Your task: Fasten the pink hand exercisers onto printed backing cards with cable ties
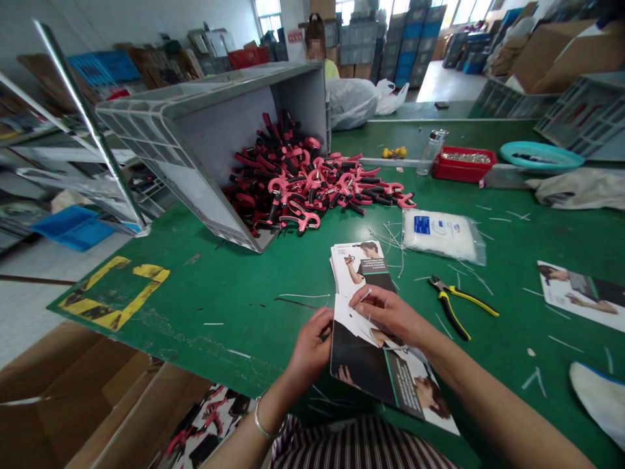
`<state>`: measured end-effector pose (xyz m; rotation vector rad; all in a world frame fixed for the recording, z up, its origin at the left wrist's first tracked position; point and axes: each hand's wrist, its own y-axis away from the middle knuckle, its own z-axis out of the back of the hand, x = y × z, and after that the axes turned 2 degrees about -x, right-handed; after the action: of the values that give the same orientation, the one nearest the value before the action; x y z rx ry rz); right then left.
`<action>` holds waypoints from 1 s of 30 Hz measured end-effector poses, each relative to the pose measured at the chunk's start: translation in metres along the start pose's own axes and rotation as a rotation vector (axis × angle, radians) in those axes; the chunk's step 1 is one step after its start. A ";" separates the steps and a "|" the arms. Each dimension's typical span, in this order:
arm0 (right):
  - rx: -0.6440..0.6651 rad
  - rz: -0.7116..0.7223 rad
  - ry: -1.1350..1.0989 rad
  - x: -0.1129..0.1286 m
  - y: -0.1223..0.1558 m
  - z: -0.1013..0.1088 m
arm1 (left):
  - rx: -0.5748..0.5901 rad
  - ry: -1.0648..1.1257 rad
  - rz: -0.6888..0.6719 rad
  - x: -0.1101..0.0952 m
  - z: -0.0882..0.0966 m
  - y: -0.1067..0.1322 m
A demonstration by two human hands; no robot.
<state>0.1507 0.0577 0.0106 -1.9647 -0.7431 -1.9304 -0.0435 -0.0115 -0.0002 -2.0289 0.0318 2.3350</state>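
Observation:
A printed card (359,361) with photos of people lies in front of me, overlapping a stack of similar cards (374,251). My left hand (312,342) grips the card's left edge, its fingertips partly hidden. Over the card's middle, near a small hole, my right hand (390,316) pinches a thin white cable tie (362,298) between thumb and finger. To the right lie yellow-and-black side cutters (452,303), jaws toward the stack. Beyond them is a clear bag of white cable ties (442,236).
A grey crate (195,169) on its side spills pink-and-black hand grips (312,182) onto the green table (244,280). Further back stand a red tray (463,166) and a turquoise dish (541,153). An open carton (88,397) sits below left. A person (332,68) is behind the crate.

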 end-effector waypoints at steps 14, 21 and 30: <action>0.036 0.090 0.363 0.011 0.011 -0.008 | -0.144 0.468 0.269 -0.011 -0.005 0.010; 0.094 0.239 0.447 0.014 0.013 -0.013 | 0.024 0.098 0.299 -0.019 0.017 -0.012; -0.211 0.483 0.660 0.079 0.030 0.023 | -0.273 0.296 0.197 -0.013 0.009 -0.035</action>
<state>0.1837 0.0581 0.0913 -1.2795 0.1038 -2.1806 -0.0491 0.0239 0.0149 -2.6017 -0.0847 2.2240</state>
